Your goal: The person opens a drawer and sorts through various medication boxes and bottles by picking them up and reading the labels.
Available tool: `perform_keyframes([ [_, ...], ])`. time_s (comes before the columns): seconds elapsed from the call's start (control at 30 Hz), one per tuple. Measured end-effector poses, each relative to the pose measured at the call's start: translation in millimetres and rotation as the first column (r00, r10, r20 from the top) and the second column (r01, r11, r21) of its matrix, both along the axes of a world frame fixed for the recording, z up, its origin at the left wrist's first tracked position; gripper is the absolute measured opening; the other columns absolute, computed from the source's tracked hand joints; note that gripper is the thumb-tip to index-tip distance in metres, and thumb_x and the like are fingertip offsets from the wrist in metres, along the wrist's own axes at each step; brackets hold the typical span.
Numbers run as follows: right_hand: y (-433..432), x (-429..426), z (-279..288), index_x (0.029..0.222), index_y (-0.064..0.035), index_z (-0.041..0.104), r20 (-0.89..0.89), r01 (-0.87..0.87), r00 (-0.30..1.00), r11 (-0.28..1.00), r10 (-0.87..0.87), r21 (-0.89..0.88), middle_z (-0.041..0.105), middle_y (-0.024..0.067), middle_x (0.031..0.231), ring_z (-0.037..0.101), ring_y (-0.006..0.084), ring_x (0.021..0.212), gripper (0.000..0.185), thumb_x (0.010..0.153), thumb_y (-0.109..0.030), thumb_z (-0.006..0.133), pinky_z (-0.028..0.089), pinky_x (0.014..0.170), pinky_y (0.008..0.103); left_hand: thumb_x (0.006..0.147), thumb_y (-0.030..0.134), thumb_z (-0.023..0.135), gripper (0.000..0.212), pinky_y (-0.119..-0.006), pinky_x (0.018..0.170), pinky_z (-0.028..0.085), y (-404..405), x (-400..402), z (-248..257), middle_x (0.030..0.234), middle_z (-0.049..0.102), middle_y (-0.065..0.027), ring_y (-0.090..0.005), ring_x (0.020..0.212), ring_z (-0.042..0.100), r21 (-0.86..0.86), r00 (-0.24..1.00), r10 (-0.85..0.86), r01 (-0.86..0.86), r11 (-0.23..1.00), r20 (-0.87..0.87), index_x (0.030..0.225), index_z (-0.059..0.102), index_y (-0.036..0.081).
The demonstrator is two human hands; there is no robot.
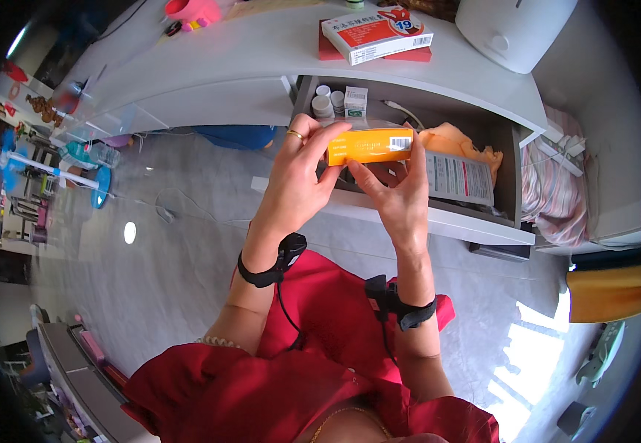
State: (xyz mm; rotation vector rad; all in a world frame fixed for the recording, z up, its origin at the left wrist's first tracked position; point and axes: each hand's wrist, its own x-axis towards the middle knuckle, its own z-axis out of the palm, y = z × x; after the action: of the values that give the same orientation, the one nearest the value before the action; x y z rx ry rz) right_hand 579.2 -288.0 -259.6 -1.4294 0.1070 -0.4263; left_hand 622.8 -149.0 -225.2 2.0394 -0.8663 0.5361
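Note:
Between both hands I hold a small orange-yellow carton [369,147] with a barcode and fine print on the side facing me. My left hand [301,166] grips its left end, fingers over the top and thumb below. The right end is held by my right hand [399,194], its thumb under the lower edge. Beneath the carton, a drawer [470,221] is pulled out of the white cabinet. In it are several white bottles [322,106], an upright white box [356,101], an orange cloth [453,141] and a printed grey-white packet [459,178].
On the white countertop [215,72] lies a red-and-white medicine box [377,34] on top of a red box [330,49]. A white appliance [511,33] stands at the right. A blue-based fan [100,187] and a trailing cable [187,202] are on the floor at left.

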Motion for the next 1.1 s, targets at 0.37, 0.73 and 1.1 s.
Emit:
perform_keyframes([
  [0.37, 4.0, 2.5, -0.5, 0.139, 0.0042, 0.021, -0.007, 0.057, 0.998, 0.993, -0.058, -0.101, 0.055, 0.0161, 0.110, 0.059, 0.0205, 0.098, 0.096, 0.069, -0.021, 0.082, 0.053, 0.082, 0.0324, 0.065, -0.011, 0.066, 0.054, -0.025, 0.064, 0.044, 1.1, 0.3, -2.2, 0.088, 0.047, -0.0050, -0.0149, 0.070, 0.048, -0.005, 1.000, 0.005, -0.005, 1.000, -0.007, 0.115, 0.061, 0.009],
  [0.73, -2.9, -0.3, 6.3, 0.136, 0.0062, 0.024, 0.052, -0.055, 0.997, 0.995, 0.050, 0.088, 0.055, 0.0158, 0.110, 0.060, 0.0209, 0.100, 0.087, 0.072, -0.014, 0.080, 0.054, 0.081, 0.0310, 0.064, -0.012, 0.066, 0.054, -0.025, 0.064, 0.043, -4.4, -7.4, 12.9, 0.087, 0.046, -0.0048, -0.0147, 0.070, 0.046, 0.102, 0.999, 0.050, -0.051, 0.994, 0.004, 0.114, 0.061, 0.008],
  [1.1, -16.3, -0.2, 4.6, 0.136, 0.0041, 0.026, 0.120, -0.116, 0.989, 0.950, 0.084, 0.291, 0.053, 0.0129, 0.109, 0.060, 0.0200, 0.099, 0.075, 0.078, -0.007, 0.073, 0.053, 0.079, 0.0277, 0.065, -0.010, 0.070, 0.051, -0.026, 0.064, 0.042, -22.4, -12.4, 21.0, 0.086, 0.043, -0.0038, -0.0138, 0.068, 0.044, 0.128, 0.997, 0.053, -0.059, 0.990, 0.049, 0.113, 0.062, 0.006],
])
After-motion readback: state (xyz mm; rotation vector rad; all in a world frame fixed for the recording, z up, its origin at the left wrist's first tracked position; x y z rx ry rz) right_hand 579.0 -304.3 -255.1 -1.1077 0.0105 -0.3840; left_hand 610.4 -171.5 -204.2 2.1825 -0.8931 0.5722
